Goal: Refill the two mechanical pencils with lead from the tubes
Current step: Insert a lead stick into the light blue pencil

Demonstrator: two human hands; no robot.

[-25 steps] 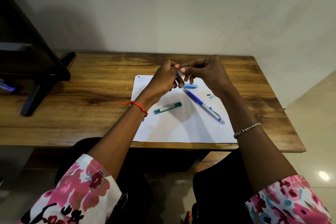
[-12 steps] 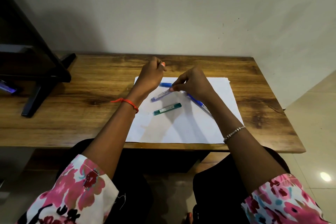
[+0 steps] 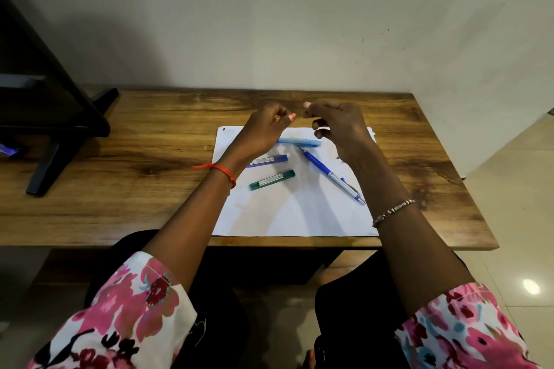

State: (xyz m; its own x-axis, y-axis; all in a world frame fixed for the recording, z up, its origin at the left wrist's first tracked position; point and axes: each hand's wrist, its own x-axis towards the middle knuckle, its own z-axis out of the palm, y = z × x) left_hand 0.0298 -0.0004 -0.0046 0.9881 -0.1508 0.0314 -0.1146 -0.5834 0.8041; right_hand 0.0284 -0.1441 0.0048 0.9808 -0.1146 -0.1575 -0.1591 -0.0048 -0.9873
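On a white paper sheet [image 3: 293,216] lie a green lead tube [image 3: 272,180], a purple lead tube [image 3: 267,160], a light blue barrel [image 3: 299,142] and a blue and silver mechanical pencil [image 3: 329,174]. My left hand [image 3: 263,129] and my right hand [image 3: 341,126] hover above the sheet's far edge. Their pinched fingertips almost touch each other. Whether a thin lead sits between the fingers is too fine to see. A small dark piece [image 3: 338,157] lies on the paper beside my right wrist.
The paper rests on a wooden table [image 3: 150,189] that stands against a pale wall. A black stand [image 3: 60,141] occupies the table's left end. The table's right edge drops to a tiled floor [image 3: 515,219].
The purple tube, held between both hands a second ago, now lies on the paper. Both hands have lifted off the sheet and come together fingertip to fingertip.
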